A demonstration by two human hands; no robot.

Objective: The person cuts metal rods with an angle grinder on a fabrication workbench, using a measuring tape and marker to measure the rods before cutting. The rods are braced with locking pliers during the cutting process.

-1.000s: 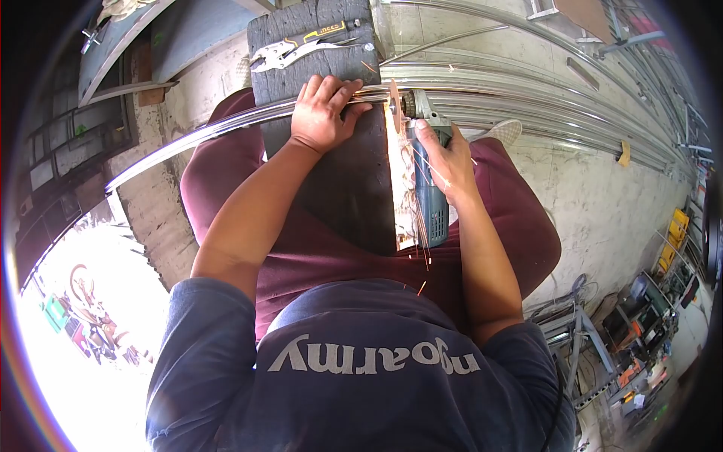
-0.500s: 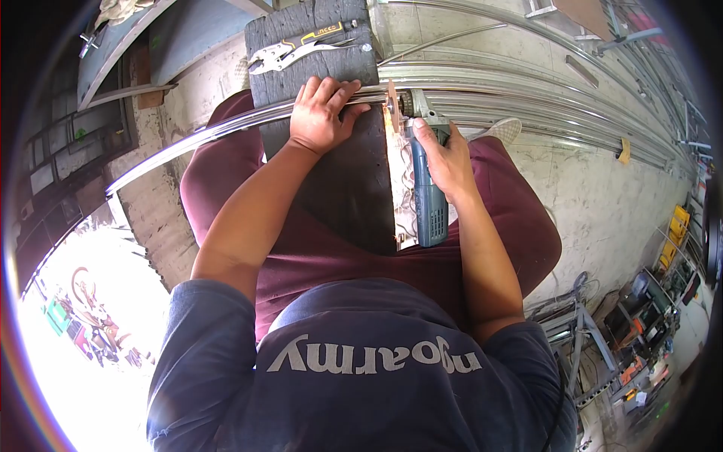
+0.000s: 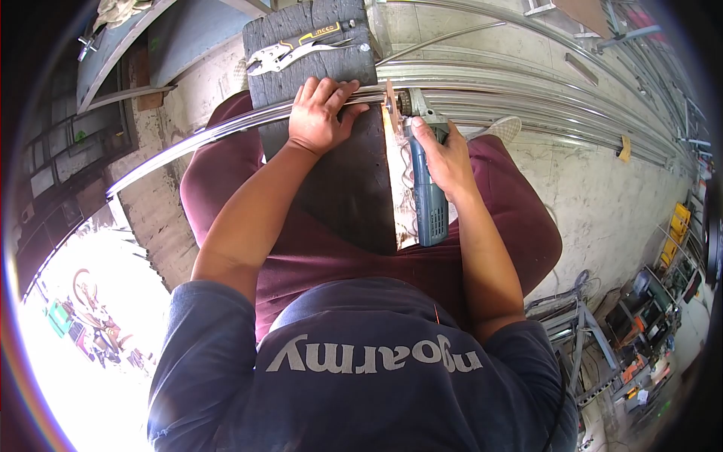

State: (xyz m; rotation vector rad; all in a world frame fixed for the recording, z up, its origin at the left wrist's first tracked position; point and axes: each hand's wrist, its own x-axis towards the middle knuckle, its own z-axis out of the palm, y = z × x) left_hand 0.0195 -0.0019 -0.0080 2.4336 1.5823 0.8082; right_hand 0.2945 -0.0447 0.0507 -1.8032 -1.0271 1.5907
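My left hand is closed over a shiny metal tube, pressing it against a dark wooden board between my legs. My right hand grips the blue-green body of an angle grinder, its thumb lying along the top. The grinder's thin cutting disc stands upright at the tube, just past the board's right edge. A bright strip of light shows below the disc, and a small orange spark streak hangs over my shirt. Locking pliers with yellow-black marking lie at the board's far end.
Long metal tubes lie across the concrete floor to the right. A metal frame and a clutter of tools stand at lower right. Grey sheet panels lean at upper left, and a bicycle is in the bright doorway.
The orange sparks below the disc have faded, and one spark streak now shows nearer my shirt. Both hands, the tube and the grinder have hardly moved.
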